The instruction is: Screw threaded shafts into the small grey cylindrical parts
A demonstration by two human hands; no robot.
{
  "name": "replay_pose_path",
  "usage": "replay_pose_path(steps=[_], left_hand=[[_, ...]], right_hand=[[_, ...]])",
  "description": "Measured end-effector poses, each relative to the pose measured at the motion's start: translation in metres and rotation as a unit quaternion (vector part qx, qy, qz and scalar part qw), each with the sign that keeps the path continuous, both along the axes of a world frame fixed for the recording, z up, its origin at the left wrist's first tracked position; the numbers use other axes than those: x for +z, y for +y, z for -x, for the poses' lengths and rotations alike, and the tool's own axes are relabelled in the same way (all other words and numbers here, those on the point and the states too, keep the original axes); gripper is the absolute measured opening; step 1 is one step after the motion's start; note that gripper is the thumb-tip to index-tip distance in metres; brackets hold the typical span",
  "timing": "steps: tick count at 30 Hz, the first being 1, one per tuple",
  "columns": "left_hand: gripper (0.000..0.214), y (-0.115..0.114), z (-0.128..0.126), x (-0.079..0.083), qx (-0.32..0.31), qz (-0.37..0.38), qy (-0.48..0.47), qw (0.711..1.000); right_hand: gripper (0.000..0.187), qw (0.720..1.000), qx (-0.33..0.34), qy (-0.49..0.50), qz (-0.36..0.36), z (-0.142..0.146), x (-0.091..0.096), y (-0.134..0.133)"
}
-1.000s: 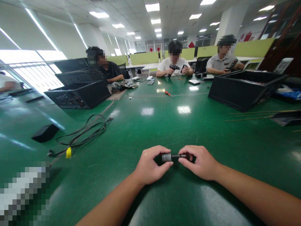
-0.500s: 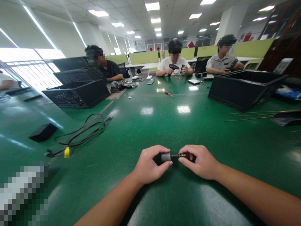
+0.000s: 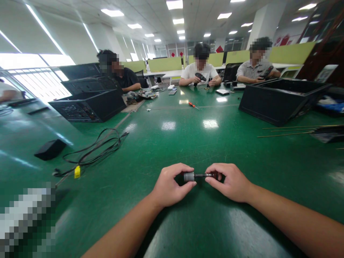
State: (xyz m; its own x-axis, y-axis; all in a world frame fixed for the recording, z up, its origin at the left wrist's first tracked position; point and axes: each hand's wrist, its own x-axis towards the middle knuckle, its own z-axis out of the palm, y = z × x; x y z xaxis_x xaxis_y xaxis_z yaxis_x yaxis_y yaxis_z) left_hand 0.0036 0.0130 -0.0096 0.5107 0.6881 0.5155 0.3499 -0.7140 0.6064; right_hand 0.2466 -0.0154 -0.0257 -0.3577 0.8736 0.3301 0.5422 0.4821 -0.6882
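Observation:
Just above the green table (image 3: 188, 143), low in the middle of the head view, I hold a small part between both hands. My left hand (image 3: 170, 186) is pinched around its grey cylindrical end (image 3: 189, 176). My right hand (image 3: 231, 182) is pinched on the other end of the thin dark shaft (image 3: 202, 175) that sticks out of the cylinder. The shaft lies level between my thumbs and forefingers. What my right fingers cover at the shaft's tip is hidden.
A coil of black cable (image 3: 99, 145) with a yellow tag (image 3: 77, 172) and a small black box (image 3: 50, 149) lie at the left. Black computer cases stand at left (image 3: 88, 105) and right (image 3: 279, 98). Thin rods (image 3: 290, 130) lie at right. A red screwdriver (image 3: 192, 105) lies mid-table. Three people sit at the far end.
My hands and the part have stayed almost in place, shifting only slightly up in view. The person in the white shirt has moved the black tool a little.

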Motion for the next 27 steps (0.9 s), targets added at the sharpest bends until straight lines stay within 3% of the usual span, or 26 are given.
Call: replay_pose_path(steps=[27], left_hand=[[0.026, 0.0027, 0.0024, 0.0016, 0.013, 0.012, 0.006, 1.0]], right_hand=[[0.01, 1.0, -0.005, -0.006, 0.004, -0.0029, -0.0012, 0.0012]])
